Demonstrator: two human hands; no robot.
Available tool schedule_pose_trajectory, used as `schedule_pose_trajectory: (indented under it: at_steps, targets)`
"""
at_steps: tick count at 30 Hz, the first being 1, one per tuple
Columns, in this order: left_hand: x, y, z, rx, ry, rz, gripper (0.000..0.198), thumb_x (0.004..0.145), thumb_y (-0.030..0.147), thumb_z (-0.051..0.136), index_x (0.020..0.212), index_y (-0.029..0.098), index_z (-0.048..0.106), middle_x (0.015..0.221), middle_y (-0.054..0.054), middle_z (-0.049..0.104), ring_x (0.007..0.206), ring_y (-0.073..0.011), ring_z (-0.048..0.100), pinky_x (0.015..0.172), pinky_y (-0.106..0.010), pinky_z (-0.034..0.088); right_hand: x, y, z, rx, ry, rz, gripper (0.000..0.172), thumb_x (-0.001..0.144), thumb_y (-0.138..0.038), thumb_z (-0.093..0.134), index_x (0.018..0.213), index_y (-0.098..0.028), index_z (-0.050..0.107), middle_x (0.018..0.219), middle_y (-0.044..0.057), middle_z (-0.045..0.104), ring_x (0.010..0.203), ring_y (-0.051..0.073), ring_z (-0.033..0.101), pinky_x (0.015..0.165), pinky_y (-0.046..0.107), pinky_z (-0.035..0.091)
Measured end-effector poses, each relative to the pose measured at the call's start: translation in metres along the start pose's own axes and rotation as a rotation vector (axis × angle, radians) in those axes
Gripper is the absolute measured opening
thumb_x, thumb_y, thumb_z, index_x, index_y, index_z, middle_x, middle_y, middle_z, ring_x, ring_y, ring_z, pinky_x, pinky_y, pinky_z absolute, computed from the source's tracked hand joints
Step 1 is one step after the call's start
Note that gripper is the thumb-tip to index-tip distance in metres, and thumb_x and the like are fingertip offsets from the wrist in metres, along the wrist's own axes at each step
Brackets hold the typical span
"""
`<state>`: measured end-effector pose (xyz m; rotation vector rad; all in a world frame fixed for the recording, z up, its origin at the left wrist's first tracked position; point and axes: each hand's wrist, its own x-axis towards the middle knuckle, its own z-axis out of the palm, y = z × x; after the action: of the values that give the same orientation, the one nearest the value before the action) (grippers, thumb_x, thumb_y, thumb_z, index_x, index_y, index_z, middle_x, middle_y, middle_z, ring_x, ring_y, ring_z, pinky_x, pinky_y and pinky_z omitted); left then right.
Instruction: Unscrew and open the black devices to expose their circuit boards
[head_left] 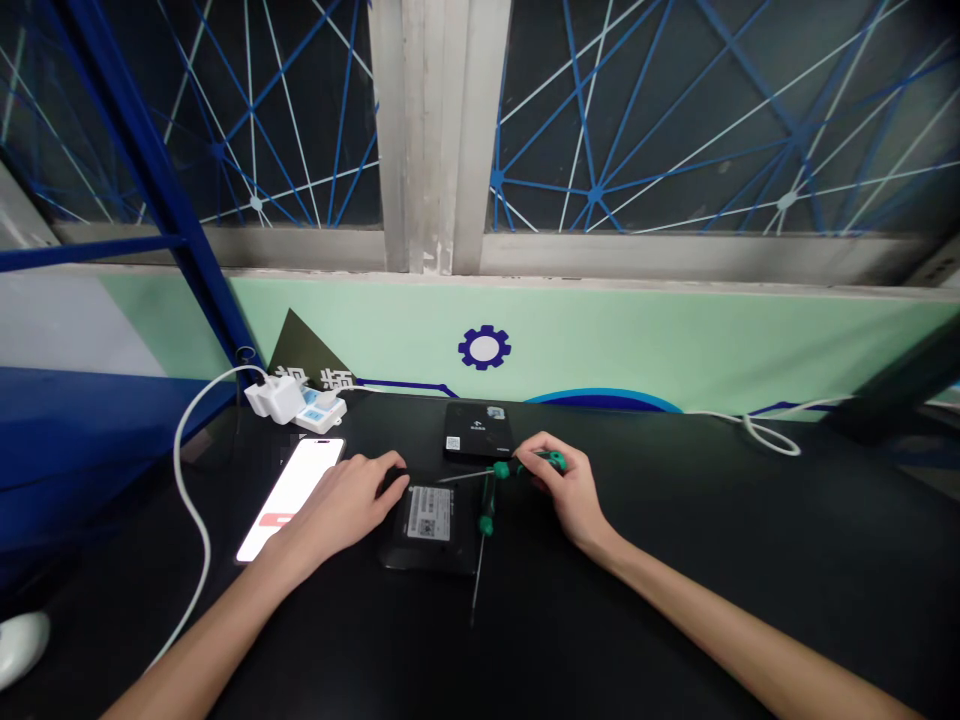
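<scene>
A flat black electronic box (pixel 465 555) with a white printed label (pixel 430 513) lies on the black table. My left hand (pixel 364 492) is closed at its far left corner, thumb and index finger curled around a dark part there. In my right hand (pixel 562 485) is a green and black screwdriver (pixel 502 469), gripped by the handle. Its shaft points left, with the tip over the far edge of the labelled box; contact with a screw cannot be made out. A second green-handled screwdriver (pixel 487 520) rests just right of the box, shaft toward me.
Behind the tools sits another black box (pixel 478 430) with a small sticker. A lit phone (pixel 289 500) lies partly under my left forearm. Farther left are a white power strip (pixel 319 410), a charger plug (pixel 277 398), a white cable (pixel 180 440) and a white mouse (pixel 22 648).
</scene>
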<state>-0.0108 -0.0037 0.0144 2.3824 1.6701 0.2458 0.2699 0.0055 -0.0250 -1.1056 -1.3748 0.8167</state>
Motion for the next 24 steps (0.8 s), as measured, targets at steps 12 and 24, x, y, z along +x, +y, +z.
schedule_pose_trajectory:
  at_steps: [12,24]
  targets:
    - [0.0005,-0.0030,0.0075,-0.033,-0.008,0.016,0.041,0.099,0.050,0.030,0.115,0.026,0.059,0.069,-0.001,0.063,0.073,-0.0235,0.062,0.061,-0.028,0.039,-0.0011,-0.0036,0.0029,-0.062,-0.149,-0.034,0.031,0.082,-0.049,0.069,0.074,-0.019,0.067,0.071,0.002,0.060,0.060,0.014,0.046,0.055,0.027,0.035]
    - [0.0042,0.0003,0.0023,0.040,-0.023,-0.089,0.036,0.099,0.042,0.031,0.114,0.023,0.057,0.075,-0.004,0.065,0.082,-0.0259,0.065,0.062,-0.028,0.038,0.0021,0.0053,0.0004,0.073,-0.123,0.067,0.032,0.080,-0.049,0.070,0.074,-0.018,0.065,0.059,-0.004,0.042,0.052,0.010,0.034,0.049,0.026,0.024]
